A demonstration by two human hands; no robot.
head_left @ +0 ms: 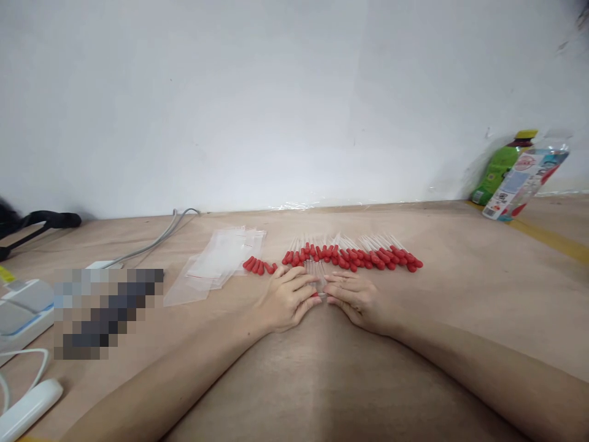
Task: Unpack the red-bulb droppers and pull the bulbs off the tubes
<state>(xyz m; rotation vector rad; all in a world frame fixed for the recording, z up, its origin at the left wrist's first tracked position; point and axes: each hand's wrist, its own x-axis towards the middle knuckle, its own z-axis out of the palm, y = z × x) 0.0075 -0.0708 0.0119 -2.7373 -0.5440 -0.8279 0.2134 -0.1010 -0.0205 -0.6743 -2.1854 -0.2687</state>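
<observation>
My left hand (292,296) rests on the table, thumb and fingers closed on a red rubber bulb (315,295). Facing it, my right hand (354,296) is closed, its fingertips at a short clear tube end (323,296) between the hands. The two pieces look like a dropper's bulb and its tube, partly hidden by fingers. Just beyond my fingertips lie several clear tubes (315,268) without bulbs. Behind them spreads a row of droppers (354,255) with red bulbs toward me. A few loose red bulbs (254,266) lie beyond my left hand.
Clear zip bags (221,258) are stacked left of the bulbs. Farther left are a grey cable (156,240), a white power strip (32,304), a white device (32,408) and a pixelated patch. Two drink bottles (501,166) lean against the wall at right.
</observation>
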